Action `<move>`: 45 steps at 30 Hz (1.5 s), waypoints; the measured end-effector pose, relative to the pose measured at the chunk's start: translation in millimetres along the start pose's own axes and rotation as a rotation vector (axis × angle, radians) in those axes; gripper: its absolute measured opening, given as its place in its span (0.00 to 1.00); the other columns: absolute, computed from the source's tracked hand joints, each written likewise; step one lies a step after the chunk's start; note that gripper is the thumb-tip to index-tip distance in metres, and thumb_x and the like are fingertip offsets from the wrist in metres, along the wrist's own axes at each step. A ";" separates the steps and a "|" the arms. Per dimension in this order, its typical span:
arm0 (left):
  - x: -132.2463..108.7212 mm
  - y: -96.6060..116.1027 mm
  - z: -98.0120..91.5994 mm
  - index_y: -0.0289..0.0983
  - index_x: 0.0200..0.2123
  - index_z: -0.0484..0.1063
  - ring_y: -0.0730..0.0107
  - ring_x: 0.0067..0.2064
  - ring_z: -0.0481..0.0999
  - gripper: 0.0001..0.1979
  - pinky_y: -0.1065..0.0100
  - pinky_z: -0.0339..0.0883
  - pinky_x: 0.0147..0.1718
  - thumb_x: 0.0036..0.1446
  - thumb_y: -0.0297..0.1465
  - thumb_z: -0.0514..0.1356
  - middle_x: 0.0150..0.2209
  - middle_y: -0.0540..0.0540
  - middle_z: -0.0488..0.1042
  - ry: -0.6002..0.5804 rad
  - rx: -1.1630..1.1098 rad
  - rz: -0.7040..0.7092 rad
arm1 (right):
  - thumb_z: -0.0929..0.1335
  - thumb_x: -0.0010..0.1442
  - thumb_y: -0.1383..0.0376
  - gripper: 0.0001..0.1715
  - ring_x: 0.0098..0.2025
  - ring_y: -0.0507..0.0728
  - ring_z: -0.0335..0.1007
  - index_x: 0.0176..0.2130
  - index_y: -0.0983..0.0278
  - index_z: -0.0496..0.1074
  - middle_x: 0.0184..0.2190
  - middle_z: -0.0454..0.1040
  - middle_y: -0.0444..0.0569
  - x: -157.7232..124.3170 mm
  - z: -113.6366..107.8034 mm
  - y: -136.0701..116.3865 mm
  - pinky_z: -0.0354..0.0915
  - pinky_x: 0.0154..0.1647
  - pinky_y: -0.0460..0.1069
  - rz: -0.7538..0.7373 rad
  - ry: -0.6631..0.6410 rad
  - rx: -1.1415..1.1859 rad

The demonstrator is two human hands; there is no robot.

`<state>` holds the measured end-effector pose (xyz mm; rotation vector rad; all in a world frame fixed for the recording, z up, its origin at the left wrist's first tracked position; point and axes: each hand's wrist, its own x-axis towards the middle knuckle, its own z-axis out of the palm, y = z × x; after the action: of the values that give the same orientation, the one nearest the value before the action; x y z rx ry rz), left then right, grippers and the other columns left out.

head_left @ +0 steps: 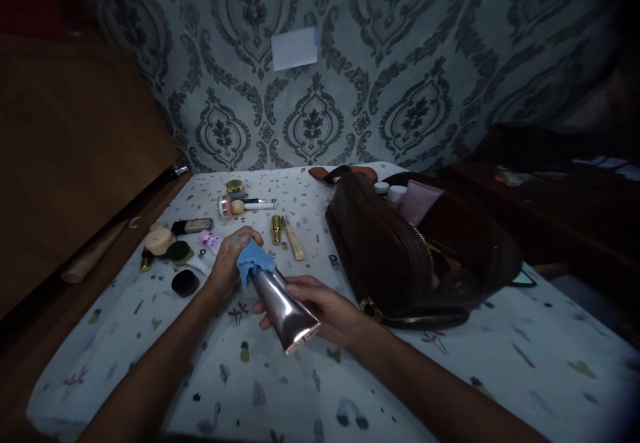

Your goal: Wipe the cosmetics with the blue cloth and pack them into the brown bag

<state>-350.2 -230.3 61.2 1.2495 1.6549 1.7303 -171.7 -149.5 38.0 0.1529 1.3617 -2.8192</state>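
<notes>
A shiny metallic squeeze tube (286, 309) is held tilted above the table, its flat crimped end toward me. My right hand (325, 306) is closed around the tube's body from the right. At the tube's far end, my left hand (231, 263) grips a blue cloth (254, 259) that is wrapped over that end and hides it. To the right stands an open brown toiletry bag (385, 249), with a pink tube (420, 201) and white-lidded jars (397, 195) inside.
Left of my hands lie a black round jar (185, 283), a beige compact (159, 241) and several other cosmetics. Beyond them are a gold lipstick (276, 229), a small beige tube (294, 241) and a makeup brush (255, 206). A wooden panel (75, 143) borders the left; patterned wall behind.
</notes>
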 end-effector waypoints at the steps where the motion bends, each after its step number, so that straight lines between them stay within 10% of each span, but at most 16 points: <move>1: -0.3 2.3 0.9 0.38 0.27 0.70 0.68 0.27 0.66 0.16 0.68 0.61 0.28 0.58 0.43 0.53 0.25 0.50 0.66 0.007 0.000 0.007 | 0.73 0.52 0.51 0.30 0.35 0.59 0.76 0.46 0.69 0.72 0.37 0.78 0.56 0.2 0.4 0.1 0.69 0.34 0.51 0.007 -0.029 0.041; 4: 0.7 4.1 2.9 0.38 0.26 0.70 0.68 0.26 0.65 0.15 0.68 0.61 0.27 0.57 0.43 0.54 0.24 0.51 0.65 0.055 0.000 -0.007 | 0.74 0.52 0.49 0.29 0.32 0.57 0.76 0.44 0.69 0.73 0.35 0.77 0.55 3.3 -0.9 2.3 0.70 0.34 0.51 0.022 -0.008 0.053; 11: 7.1 -13.7 -1.7 0.38 0.27 0.69 0.70 0.26 0.64 0.17 0.69 0.59 0.26 0.58 0.44 0.55 0.23 0.52 0.64 0.092 0.053 -0.041 | 0.77 0.48 0.50 0.25 0.28 0.51 0.68 0.36 0.64 0.74 0.28 0.73 0.43 12.7 -12.1 12.1 0.61 0.28 0.45 -0.162 0.481 -0.144; 27: 4.5 -8.7 1.0 0.38 0.26 0.71 0.68 0.27 0.65 0.19 0.67 0.61 0.28 0.57 0.47 0.54 0.23 0.50 0.67 0.122 0.034 -0.013 | 0.79 0.45 0.49 0.27 0.18 0.45 0.55 0.27 0.66 0.70 0.17 0.62 0.36 12.3 -10.0 16.2 0.52 0.20 0.43 -0.091 0.381 0.008; 34: 3.1 -22.9 13.6 0.39 0.44 0.74 0.66 0.30 0.73 0.25 0.67 0.65 0.28 0.57 0.53 0.57 0.30 0.49 0.75 0.200 -0.224 -0.181 | 0.77 0.47 0.45 0.29 0.19 0.49 0.65 0.27 0.65 0.67 0.18 0.70 0.41 14.2 -10.6 21.3 0.62 0.22 0.45 -0.069 0.315 0.012; 45: -0.2 -24.1 22.2 0.32 0.42 0.78 0.54 0.42 0.81 0.33 0.61 0.73 0.41 0.48 0.57 0.64 0.40 0.38 0.82 -0.064 -0.623 -0.363 | 0.74 0.51 0.44 0.29 0.19 0.52 0.71 0.27 0.65 0.66 0.19 0.74 0.46 18.2 -9.8 22.5 0.69 0.24 0.48 -0.158 0.270 0.039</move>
<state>-338.3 -213.7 35.6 0.6586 1.0828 1.7477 -187.9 -155.2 12.7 0.4619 1.4241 -3.0481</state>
